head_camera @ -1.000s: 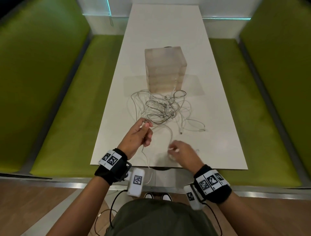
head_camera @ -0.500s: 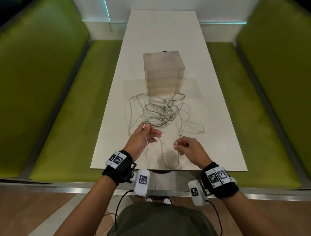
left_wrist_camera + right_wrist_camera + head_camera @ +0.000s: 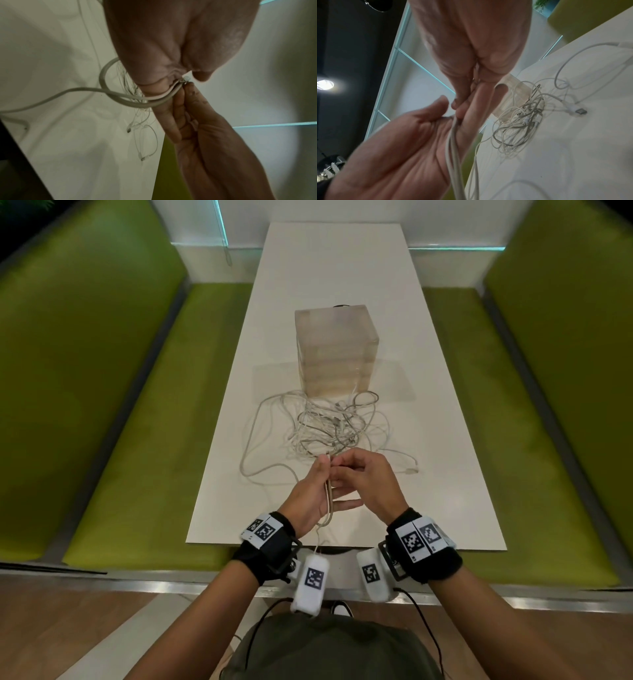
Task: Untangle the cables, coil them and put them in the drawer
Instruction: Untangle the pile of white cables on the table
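Observation:
A tangle of white cables (image 3: 334, 429) (image 3: 518, 119) lies on the white table (image 3: 342, 268) in front of a translucent drawer unit (image 3: 337, 354). The drawers look closed. My hands meet above the table's near end. One white cable (image 3: 329, 501) (image 3: 130, 100) (image 3: 455, 148) runs doubled along my left palm; my left hand (image 3: 318, 474) holds it between thumb and fingers. The fingertips of my right hand (image 3: 342, 470) pinch the same cable at the top of the left fingers. The cable trails back toward the tangle.
A separate cable end with a USB plug (image 3: 411, 470) (image 3: 580, 111) lies right of the tangle. A long loop (image 3: 250, 446) spreads to the left. Green benches (image 3: 137, 440) (image 3: 534, 422) flank the table. The table's front edge is just under my wrists.
My right hand has moved left to meet the left hand. The slack loop that hung between them is now folded along the left palm.

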{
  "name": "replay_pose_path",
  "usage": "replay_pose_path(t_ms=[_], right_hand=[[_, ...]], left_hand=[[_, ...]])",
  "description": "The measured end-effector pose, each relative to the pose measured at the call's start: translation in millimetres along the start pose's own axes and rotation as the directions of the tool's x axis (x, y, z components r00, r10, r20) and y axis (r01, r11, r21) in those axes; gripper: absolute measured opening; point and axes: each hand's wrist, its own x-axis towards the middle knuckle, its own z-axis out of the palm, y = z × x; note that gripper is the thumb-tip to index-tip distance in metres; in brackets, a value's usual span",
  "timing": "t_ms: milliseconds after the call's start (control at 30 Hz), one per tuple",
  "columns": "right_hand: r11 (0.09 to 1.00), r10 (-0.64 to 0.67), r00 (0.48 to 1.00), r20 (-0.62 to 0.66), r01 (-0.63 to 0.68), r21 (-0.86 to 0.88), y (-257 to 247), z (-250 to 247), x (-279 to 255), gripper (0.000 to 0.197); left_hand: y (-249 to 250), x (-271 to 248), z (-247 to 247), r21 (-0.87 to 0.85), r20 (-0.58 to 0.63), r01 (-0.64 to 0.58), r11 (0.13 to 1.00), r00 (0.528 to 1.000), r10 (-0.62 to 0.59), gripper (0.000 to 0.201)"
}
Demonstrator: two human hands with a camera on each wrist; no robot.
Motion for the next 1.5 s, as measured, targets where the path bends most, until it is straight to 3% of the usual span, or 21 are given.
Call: replay_pose_path(t_ms=[100, 267, 367, 433, 500, 633, 700, 767, 833, 900, 1000, 1100, 1167, 1500], right_hand=[[0.999, -0.033, 0.997, 0.076, 0.035, -0.019, 1, -1, 0, 0.012], [0.99, -0.077, 0.997, -0.027, 0.073, -0.118, 8, 7, -8, 0.023], [0.961, 0.071, 0.99, 0.122, -0.035, -0.274, 7, 12, -11, 0.035], [0.947, 0.075, 0.983, 0.166, -0.018, -0.322, 10, 14, -10, 0.035], [0.937, 0.062, 0.987, 0.149, -0.006, -0.348, 12, 16, -8, 0.034], [0.835, 0.23, 0.947, 0.225, -0.073, -0.545, 20, 22, -7, 0.038], [0.852, 0.21, 0.932, 0.294, -0.027, -0.522, 26, 25, -7, 0.037], [0.92, 0.128, 0.931, 0.341, 0.017, -0.391, 30, 28, -6, 0.027], [0.97, 0.072, 0.928, 0.366, 0.021, -0.243, 30, 25, -6, 0.016], [0.989, 0.04, 0.919, 0.391, 0.019, -0.146, 30, 21, -7, 0.024], [0.996, -0.015, 0.922, 0.387, 0.049, -0.08, 25, 18, -8, 0.027], [0.989, -0.025, 0.912, 0.409, 0.082, -0.124, 22, 17, -6, 0.028], [0.985, 0.024, 0.9, 0.436, 0.053, -0.164, 21, 16, -6, 0.028], [0.91, 0.171, 0.798, 0.578, 0.097, -0.404, 28, 9, -4, 0.031]], left_hand=[[0, 2, -7, -0.001, -0.06, -0.046, 0.999, 0.997, 0.046, 0.04], [8, 6, -14, -0.019, -0.138, -0.159, 0.987, 0.978, 0.155, 0.017], [12, 6, -20, -0.05, -0.114, -0.217, 0.975, 0.971, 0.211, 0.026], [11, 5, -24, -0.035, -0.134, -0.241, 0.97, 0.963, 0.235, 0.032], [10, 2, -25, -0.066, -0.191, -0.245, 0.967, 0.955, 0.229, 0.023], [14, 0, -21, -0.142, -0.286, -0.286, 0.948, 0.929, 0.237, 0.017], [17, 1, -16, -0.166, -0.294, -0.291, 0.942, 0.927, 0.235, 0.013], [21, 0, -14, -0.214, -0.261, -0.279, 0.936, 0.94, 0.22, 0.005], [26, -2, -18, -0.244, -0.209, -0.261, 0.934, 0.955, 0.212, 0.029], [28, -2, -26, -0.197, -0.145, -0.263, 0.945, 0.961, 0.237, 0.049], [23, -9, -34, -0.042, -0.036, -0.265, 0.963, 0.964, 0.263, 0.048], [23, -16, -35, 0.129, 0.024, -0.26, 0.957, 0.966, 0.259, 0.032], [24, -18, -34, 0.188, -0.017, -0.261, 0.947, 0.963, 0.269, 0.028], [21, -19, -26, 0.127, -0.174, -0.288, 0.949, 0.936, 0.307, 0.029]])
